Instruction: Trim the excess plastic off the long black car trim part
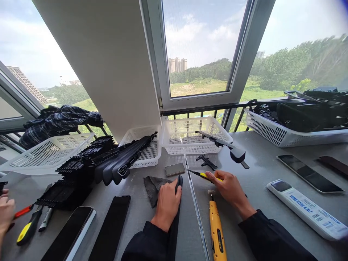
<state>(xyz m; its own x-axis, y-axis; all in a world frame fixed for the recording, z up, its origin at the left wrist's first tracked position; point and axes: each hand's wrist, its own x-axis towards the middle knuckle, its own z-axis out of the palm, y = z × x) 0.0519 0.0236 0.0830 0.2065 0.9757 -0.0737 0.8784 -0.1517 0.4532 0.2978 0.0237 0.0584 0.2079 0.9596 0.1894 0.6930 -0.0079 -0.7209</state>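
Near the middle of the grey table, my left hand (168, 203) is closed round the upper end of a long black strip (174, 232). A dark grey cloth (154, 188) lies against its left side. My right hand (227, 186) grips a yellow and black tool (204, 176), whose thin dark tip points left towards a long shiny metal strip (194, 197). That strip runs between my hands. Below my right hand lies a yellow rotary tool (216, 230) with a round pale tip. A small grey rectangular piece (175, 169) sits just beyond my left hand.
White baskets (194, 148) line the back; black parts fill the right one (268, 125). Long black parts (125, 159) lean at left. Dark panels (110, 228) and a white-cased device (307, 210) flank my arms. Another person's hand (7, 210) is at the left edge, near screwdrivers.
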